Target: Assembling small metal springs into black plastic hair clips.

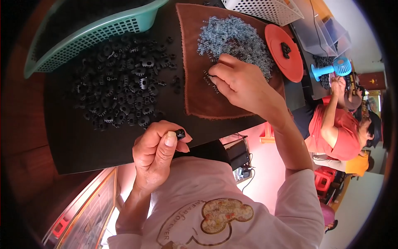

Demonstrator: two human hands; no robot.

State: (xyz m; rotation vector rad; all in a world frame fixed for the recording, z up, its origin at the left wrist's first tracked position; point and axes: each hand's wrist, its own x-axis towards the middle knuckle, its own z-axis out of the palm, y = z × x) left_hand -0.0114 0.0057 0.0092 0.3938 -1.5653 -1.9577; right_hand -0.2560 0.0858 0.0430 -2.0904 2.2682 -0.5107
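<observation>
My left hand point(155, 151), closed near the table's front edge, pinches a small black hair claw clip piece point(180, 133) between thumb and fingers. On the brown cloth point(232, 107), my right hand point(238, 79) has its thumb and fingertips pressed together; anything between them is hidden. Several small metal springs point(208, 79) lie beside those fingertips. Behind the hand spreads a heap of silvery-blue springs point(232, 35). To the left, a wide pile of black claw clip pieces point(124, 87) covers part of the dark table point(78, 153).
A green perforated basket point(99, 41) stands at the far left. Beyond the cloth are a white basket point(265, 9) and a red plate point(286, 62) bearing black pieces. A blue fan point(331, 68) is at the right, near a co-worker in red point(336, 128).
</observation>
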